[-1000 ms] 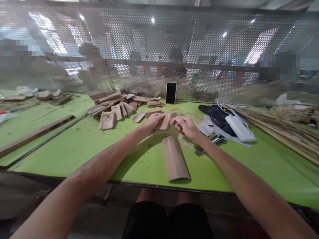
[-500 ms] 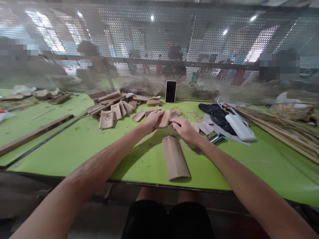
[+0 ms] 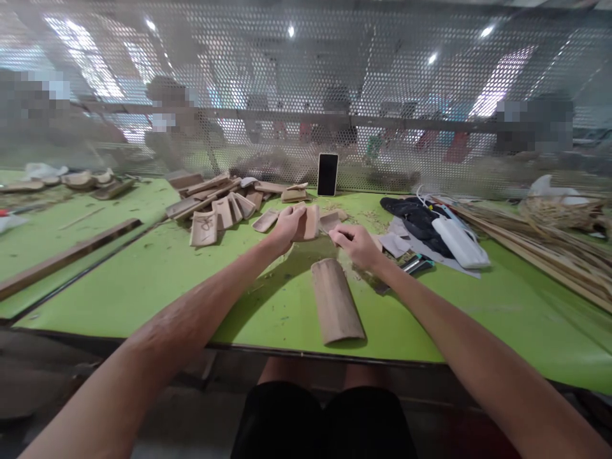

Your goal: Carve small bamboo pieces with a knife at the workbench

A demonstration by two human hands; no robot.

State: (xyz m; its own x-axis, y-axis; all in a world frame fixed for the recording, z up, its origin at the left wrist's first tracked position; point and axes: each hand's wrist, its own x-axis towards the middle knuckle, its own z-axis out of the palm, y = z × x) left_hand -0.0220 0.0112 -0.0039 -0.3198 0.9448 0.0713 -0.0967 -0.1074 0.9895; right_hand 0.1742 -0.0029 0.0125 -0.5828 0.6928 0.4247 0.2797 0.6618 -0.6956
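- Behind the perforated metal screen [image 3: 382, 83] at your 12 o'clock, the people and their benches are only blurred shapes; nothing there can be made out.
- Your left hand [image 3: 285, 227] covers much of the small wooden piece [image 3: 310, 221] it holds, so the piece's near end is hidden.
- What your right hand [image 3: 356, 245] pinches cannot be told: the fingertips are drawn together at the piece's right edge, and any tool between them is too small to see.
- The tools [image 3: 414, 263] at your 2 o'clock are partly hidden by your right wrist.
- The small wooden piece is a pale tan, curved slab, held just above the worktop [image 3: 143, 280] at your 12 o'clock, tilted nearly upright with its hollow side turned to the right.
- A longer curved bamboo slab [image 3: 335, 301] lies arched side up on the worktop just nearer you than your hands, apart from them.
- Your left hand is closed round the small piece, fingers over its top, forearm stretched straight out.
- Your right hand is bunched, knuckles up, just right of the piece, with the forearm coming in from 4 o'clock.
- A heap of cut pieces [image 3: 224, 204] lies at 11 o'clock, and a dark phone [image 3: 327, 174] stands against the screen beyond your hands.
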